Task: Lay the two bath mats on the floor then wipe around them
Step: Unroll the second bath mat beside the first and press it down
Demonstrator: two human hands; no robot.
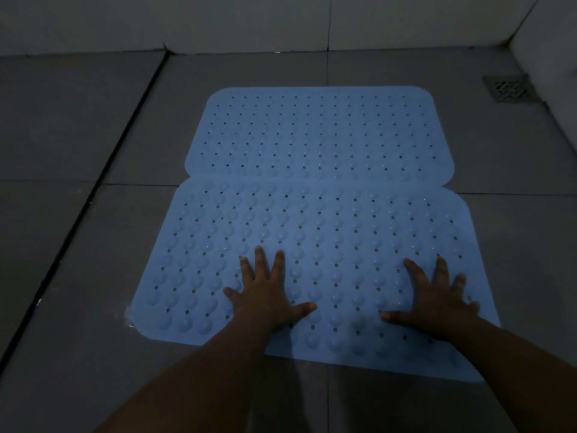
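Note:
Two light blue rubber bath mats with holes and round bumps lie flat on the grey tiled floor, one behind the other. The far mat (pixel 318 132) sits toward the back wall. The near mat (pixel 312 226) touches or slightly overlaps it along their long edges. My left hand (pixel 265 295) presses palm down on the near mat's lower middle, fingers spread. Over on that mat's right part, my right hand (pixel 437 298) also lies flat with its fingers apart. Neither hand holds anything.
A dark groove (pixel 103 170) runs diagonally across the floor left of the mats. A square metal floor drain (pixel 507 87) sits at the back right near the wall. Pale tiled walls (pixel 249 20) close off the back and right side.

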